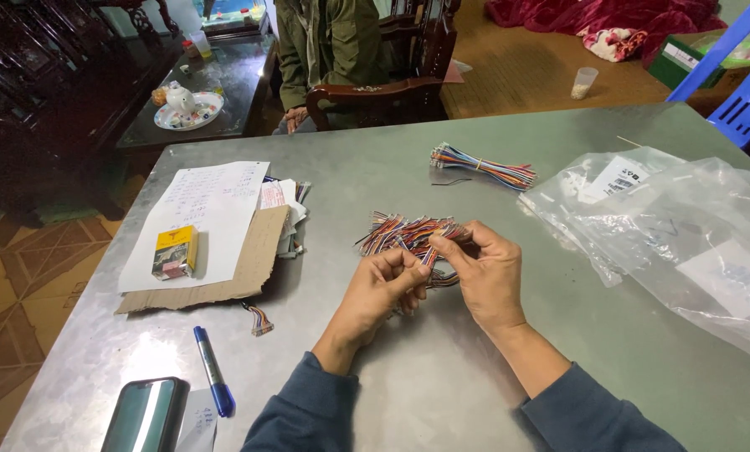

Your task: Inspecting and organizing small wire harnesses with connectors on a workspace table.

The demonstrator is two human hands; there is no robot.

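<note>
Both hands pinch the same bunch of multicoloured wire leads just above the middle of the grey table. The left hand has its fingers curled shut around the near end of the bunch, thumb pressed over it; the right hand closes thumb and forefinger on a few strands at about 3 o'clock of the bunch, the other fingers loosely folded. The far ends of the leads fan out toward 10 o'clock, touching the tabletop.

At 1 o'clock from the bunch, well apart, lies a second tied bundle of coloured wires. At 3 o'clock, clear plastic bags cover the table's right side. At 9 o'clock sits a sheet of cardboard under white paper, with a small yellow box on top. A tiny wire connector lies at 8 o'clock, then a blue marker and a phone near the front edge. At 12 o'clock, beyond the table, another person in a green jacket sits in a wooden chair.
</note>
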